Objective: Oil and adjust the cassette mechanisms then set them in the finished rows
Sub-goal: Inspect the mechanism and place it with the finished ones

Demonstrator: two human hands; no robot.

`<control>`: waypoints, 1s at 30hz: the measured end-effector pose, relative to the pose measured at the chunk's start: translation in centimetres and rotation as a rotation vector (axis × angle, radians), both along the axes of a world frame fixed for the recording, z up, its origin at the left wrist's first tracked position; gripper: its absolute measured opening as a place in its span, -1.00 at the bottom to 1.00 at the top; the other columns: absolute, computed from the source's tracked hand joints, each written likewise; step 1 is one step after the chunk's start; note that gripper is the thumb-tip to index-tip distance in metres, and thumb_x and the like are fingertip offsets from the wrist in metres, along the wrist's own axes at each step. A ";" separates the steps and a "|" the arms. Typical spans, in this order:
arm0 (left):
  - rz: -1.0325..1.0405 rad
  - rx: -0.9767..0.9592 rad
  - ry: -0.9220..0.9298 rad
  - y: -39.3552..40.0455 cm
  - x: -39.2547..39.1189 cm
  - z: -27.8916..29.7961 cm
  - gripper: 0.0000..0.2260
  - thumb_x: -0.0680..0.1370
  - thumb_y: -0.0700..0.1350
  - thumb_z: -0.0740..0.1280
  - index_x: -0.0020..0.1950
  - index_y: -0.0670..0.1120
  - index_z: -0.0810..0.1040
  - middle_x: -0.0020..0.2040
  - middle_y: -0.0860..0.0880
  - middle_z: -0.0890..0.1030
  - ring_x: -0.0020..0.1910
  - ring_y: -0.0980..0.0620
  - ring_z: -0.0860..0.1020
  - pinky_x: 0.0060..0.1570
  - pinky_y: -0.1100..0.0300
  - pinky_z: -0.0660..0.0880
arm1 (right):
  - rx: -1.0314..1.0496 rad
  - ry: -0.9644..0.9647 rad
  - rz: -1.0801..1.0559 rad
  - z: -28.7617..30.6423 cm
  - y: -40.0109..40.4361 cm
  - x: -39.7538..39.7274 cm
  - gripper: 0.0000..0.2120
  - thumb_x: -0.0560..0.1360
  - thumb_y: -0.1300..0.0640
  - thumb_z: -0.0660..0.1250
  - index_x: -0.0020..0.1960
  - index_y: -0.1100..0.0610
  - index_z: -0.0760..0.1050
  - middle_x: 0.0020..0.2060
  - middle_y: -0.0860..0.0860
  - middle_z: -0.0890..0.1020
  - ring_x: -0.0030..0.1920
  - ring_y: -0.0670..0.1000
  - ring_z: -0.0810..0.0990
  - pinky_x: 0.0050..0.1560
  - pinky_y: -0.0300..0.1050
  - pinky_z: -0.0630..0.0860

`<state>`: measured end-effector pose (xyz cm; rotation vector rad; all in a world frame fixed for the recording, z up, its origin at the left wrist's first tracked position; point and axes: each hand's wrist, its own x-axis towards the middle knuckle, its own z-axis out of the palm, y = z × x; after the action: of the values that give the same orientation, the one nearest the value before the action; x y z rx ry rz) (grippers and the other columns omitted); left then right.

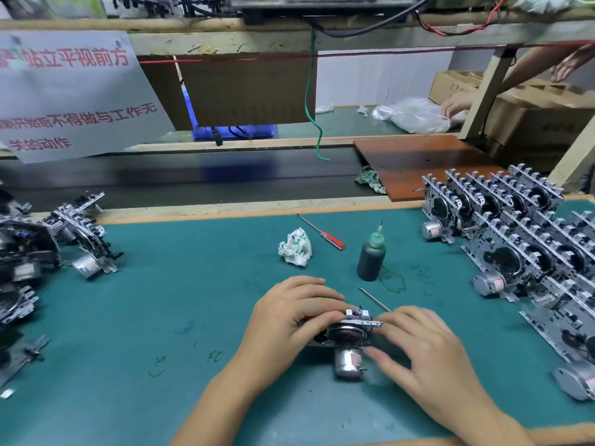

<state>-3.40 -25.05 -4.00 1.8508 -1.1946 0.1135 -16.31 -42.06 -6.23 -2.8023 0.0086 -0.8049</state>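
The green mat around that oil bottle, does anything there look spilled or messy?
Yes. Just right of the oil bottle the green mat carries greenish squiggly marks, like dried oil or pen lines. More scribbles sit near the front edge. The bottle itself stands upright.

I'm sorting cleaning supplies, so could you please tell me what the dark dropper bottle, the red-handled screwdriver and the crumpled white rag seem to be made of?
The dark dropper bottle looks like soft matte plastic, with a green cap and a thin metal needle tip. The red-handled screwdriver has a glossy, translucent plastic handle and a slim steel-looking shaft. The crumpled white rag looks like woven cotton cloth with green print, judging by its soft folds.
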 end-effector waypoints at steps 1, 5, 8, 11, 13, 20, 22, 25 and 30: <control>-0.001 0.000 -0.003 0.0 0.0 0.0 -0.77 0.55 0.11 0.23 0.19 0.23 0.48 0.07 0.35 0.55 0.17 0.28 0.46 0.16 0.24 0.41 | 0.018 0.015 0.002 0.1 0.1 0.0 -0.56 0.50 -0.20 0.15 -0.18 0.10 0.63 -0.20 -0.13 0.62 -0.14 -0.07 0.49 -0.04 -0.24 0.34; 0.001 0.003 -0.002 0.0 0.0 0.1 -0.78 0.55 0.11 0.23 0.19 0.22 0.49 0.07 0.36 0.54 0.17 0.29 0.45 0.16 0.28 0.40 | 0.242 0.113 -0.015 0.7 0.0 0.2 -0.67 0.40 -0.21 0.26 -0.12 0.01 0.62 -0.17 -0.28 0.58 -0.08 -0.19 0.47 -0.04 -0.27 0.38; -0.019 -0.010 0.004 0.0 -0.1 0.1 -0.79 0.55 0.10 0.23 0.17 0.19 0.50 0.07 0.34 0.55 0.17 0.31 0.46 0.20 0.35 0.37 | 0.644 0.151 0.011 1.1 0.0 0.8 -0.65 0.31 -0.01 0.54 0.05 -0.15 0.56 -0.10 -0.30 0.60 0.05 -0.24 0.52 0.06 -0.41 0.35; -0.024 -0.018 0.029 0.0 -0.1 0.0 -0.80 0.55 0.08 0.25 0.14 0.16 0.54 0.07 0.33 0.56 0.19 0.31 0.47 0.22 0.33 0.38 | 0.838 0.206 0.072 1.0 0.6 1.7 -0.60 0.27 0.18 0.58 -0.02 -0.19 0.57 -0.06 -0.17 0.64 0.03 -0.12 0.58 0.12 -0.26 0.42; -0.023 -0.023 0.044 0.0 -0.1 -0.1 -0.81 0.54 0.07 0.26 0.07 0.12 0.62 0.07 0.30 0.58 0.20 0.29 0.48 0.22 0.32 0.39 | 0.890 0.218 0.113 1.2 0.9 2.1 -0.61 0.28 0.21 0.57 -0.05 -0.18 0.58 -0.07 -0.13 0.65 0.01 -0.10 0.60 0.09 -0.26 0.45; 0.010 -0.004 0.053 0.1 -0.2 -0.1 -0.78 0.53 0.10 0.25 0.04 0.12 0.65 0.10 0.29 0.58 0.23 0.29 0.46 0.21 0.34 0.37 | 1.018 0.211 0.159 1.2 0.9 2.6 -0.69 0.24 0.17 0.56 -0.08 -0.08 0.62 -0.12 -0.01 0.64 -0.06 -0.02 0.62 0.05 -0.22 0.48; 0.003 -0.007 0.055 0.2 -0.2 -0.2 -0.78 0.53 0.10 0.25 0.03 0.11 0.66 0.10 0.29 0.58 0.23 0.27 0.46 0.21 0.33 0.38 | 1.015 0.232 0.182 1.4 0.8 2.6 -0.71 0.26 0.23 0.57 -0.10 -0.04 0.62 -0.13 0.01 0.64 -0.06 0.01 0.61 0.07 -0.15 0.48; -0.011 -0.002 0.050 0.0 -0.1 0.1 -0.77 0.53 0.07 0.26 -0.01 0.05 0.69 0.11 0.28 0.57 0.21 0.28 0.47 0.19 0.33 0.39 | 0.969 0.242 0.170 2.0 0.7 2.7 -0.71 0.29 0.26 0.56 -0.11 -0.05 0.61 -0.12 -0.04 0.64 -0.03 -0.01 0.59 0.09 -0.12 0.45; -0.012 -0.041 0.069 0.1 -0.5 0.1 -0.79 0.53 0.05 0.26 -0.02 0.05 0.68 0.08 0.24 0.60 0.12 0.29 0.52 0.15 0.35 0.41 | 0.596 0.294 0.103 2.3 1.0 1.9 -0.73 0.33 -0.08 0.45 0.00 -0.14 0.51 -0.07 -0.30 0.55 0.07 -0.20 0.48 0.07 -0.30 0.36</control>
<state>-3.87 -24.97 -3.86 1.7975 -1.1484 0.0663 -14.39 -41.05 -3.88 -2.2983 0.1290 -0.2904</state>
